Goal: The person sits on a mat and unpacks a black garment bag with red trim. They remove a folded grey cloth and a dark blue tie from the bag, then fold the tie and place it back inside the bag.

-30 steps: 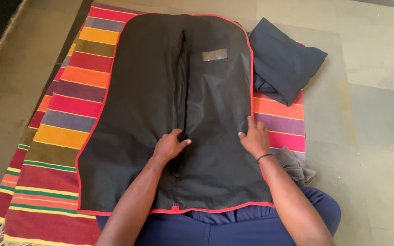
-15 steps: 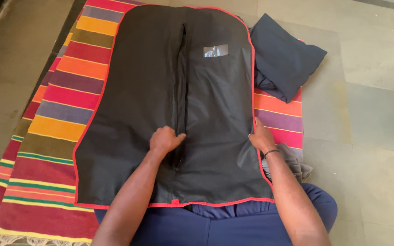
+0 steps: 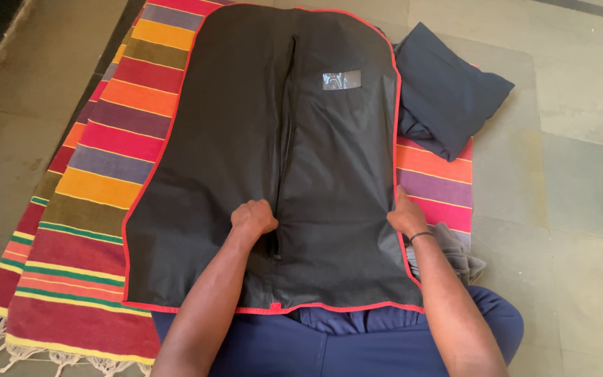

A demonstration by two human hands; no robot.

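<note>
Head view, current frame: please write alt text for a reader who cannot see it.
A seated person's left hand is closed at the centre zip of a black garment bag with red piping, while the right hand rests on the bag's right edge. The bag lies flat on a striped rug, with a folded navy cloth beside it on the stone floor.

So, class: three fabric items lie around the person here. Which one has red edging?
The black garment bag under both hands: red piping runs round its outline. The folded navy cloth is plain, and the grey cloth too.
</note>
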